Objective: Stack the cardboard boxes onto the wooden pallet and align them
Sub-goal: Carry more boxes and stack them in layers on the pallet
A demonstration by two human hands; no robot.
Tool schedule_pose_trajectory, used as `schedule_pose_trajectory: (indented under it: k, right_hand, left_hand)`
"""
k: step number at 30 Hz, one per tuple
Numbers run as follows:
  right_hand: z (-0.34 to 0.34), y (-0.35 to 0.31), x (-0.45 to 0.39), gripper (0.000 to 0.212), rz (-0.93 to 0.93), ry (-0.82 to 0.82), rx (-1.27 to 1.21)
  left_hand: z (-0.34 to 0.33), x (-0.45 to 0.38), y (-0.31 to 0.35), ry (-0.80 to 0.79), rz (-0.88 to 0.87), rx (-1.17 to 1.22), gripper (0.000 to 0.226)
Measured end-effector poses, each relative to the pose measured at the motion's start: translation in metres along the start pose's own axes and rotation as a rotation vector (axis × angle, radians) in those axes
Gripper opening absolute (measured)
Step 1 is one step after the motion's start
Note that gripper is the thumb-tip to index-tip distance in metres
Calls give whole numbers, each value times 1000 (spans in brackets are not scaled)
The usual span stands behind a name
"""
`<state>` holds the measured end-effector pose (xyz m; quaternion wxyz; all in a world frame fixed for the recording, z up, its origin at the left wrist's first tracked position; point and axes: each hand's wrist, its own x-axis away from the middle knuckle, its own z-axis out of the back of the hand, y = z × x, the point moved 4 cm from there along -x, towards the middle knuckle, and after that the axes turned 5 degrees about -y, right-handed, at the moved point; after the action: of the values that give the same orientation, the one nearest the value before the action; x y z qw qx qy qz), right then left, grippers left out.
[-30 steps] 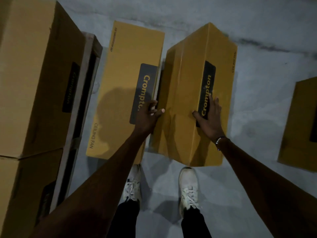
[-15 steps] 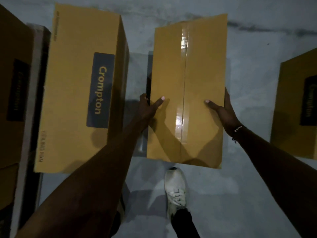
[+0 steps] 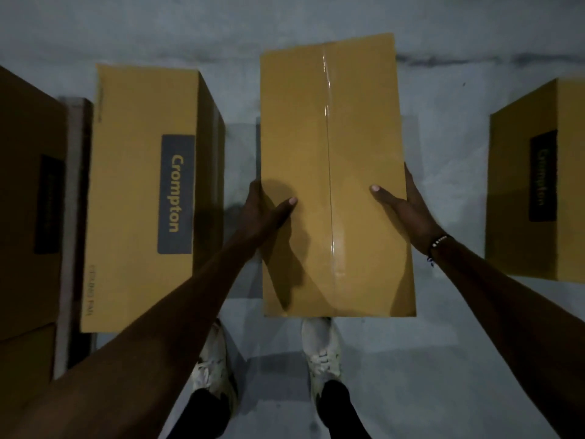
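I hold a long yellow cardboard box (image 3: pixel 332 147) above the floor, its taped seam facing up. My left hand (image 3: pixel 264 210) grips its left side with the thumb across the top. My right hand (image 3: pixel 408 210) clasps the right side the same way. At the far left, the wooden pallet (image 3: pixel 71 236) shows as a pale edge strip, with stacked boxes (image 3: pixel 28 191) on it. A second box (image 3: pixel 139 191) marked "Crompton" lies on the floor between the pallet and the box I hold.
Another yellow Crompton box (image 3: pixel 538 185) rests on the grey concrete floor (image 3: pixel 443 359) at the right. My two white shoes (image 3: pixel 321 353) stand just below the held box. A dark crack or stain line runs across the floor at the top.
The box came off the floor and turned so its taped face points up. It now sits higher and level between both hands, and my feet have shifted under it.
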<state>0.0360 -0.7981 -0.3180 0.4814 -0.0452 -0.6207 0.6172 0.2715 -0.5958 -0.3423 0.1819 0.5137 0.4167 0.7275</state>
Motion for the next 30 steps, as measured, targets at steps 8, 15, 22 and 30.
schedule_pose_trajectory:
  k: [8,15,22,30]
  right_hand:
    - [40,-192,83,74,133,-31,-51]
    - [43,-362,192,73,246,-129,-53]
    - [-5,-469,315,70,322,-328,-28]
    - [-94,-508,432,71,344,-609,44]
  left_hand:
    - [48,110,192,156,-229,-56,68]
    - [104,270,329,302,-241,21,94]
    - [141,465,370,475,-211,139,88]
    - [159,661,337,765,-126,239,97]
